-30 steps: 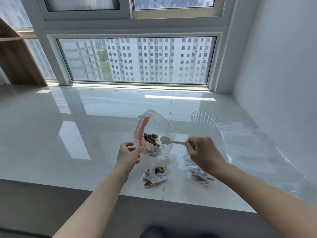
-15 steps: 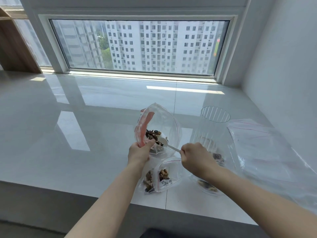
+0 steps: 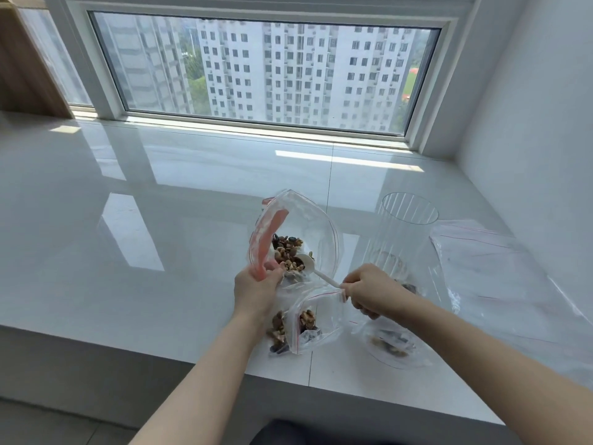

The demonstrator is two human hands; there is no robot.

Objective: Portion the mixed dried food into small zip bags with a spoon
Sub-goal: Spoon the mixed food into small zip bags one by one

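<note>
A large clear zip bag (image 3: 316, 226) with a red strip stands open on the white sill, with mixed dried food (image 3: 288, 255) in its bottom. My left hand (image 3: 256, 289) grips the bag's near rim at the red strip. My right hand (image 3: 372, 290) holds the handle of a white plastic spoon (image 3: 309, 264), whose bowl is inside the bag against the food. In front lie small zip bags with food: two overlapping ones (image 3: 305, 329) below my left hand and one (image 3: 393, 345) under my right wrist.
A tall clear ribbed cup (image 3: 406, 239) stands just right of the big bag. More clear zip bags (image 3: 500, 277) lie flat at the right by the wall. The sill's front edge (image 3: 308, 385) runs close below the small bags.
My left hand moved up and took hold of the big bag's red-strip rim. The spoon went from outside the opening down into the food. The view tilted down and closer.
</note>
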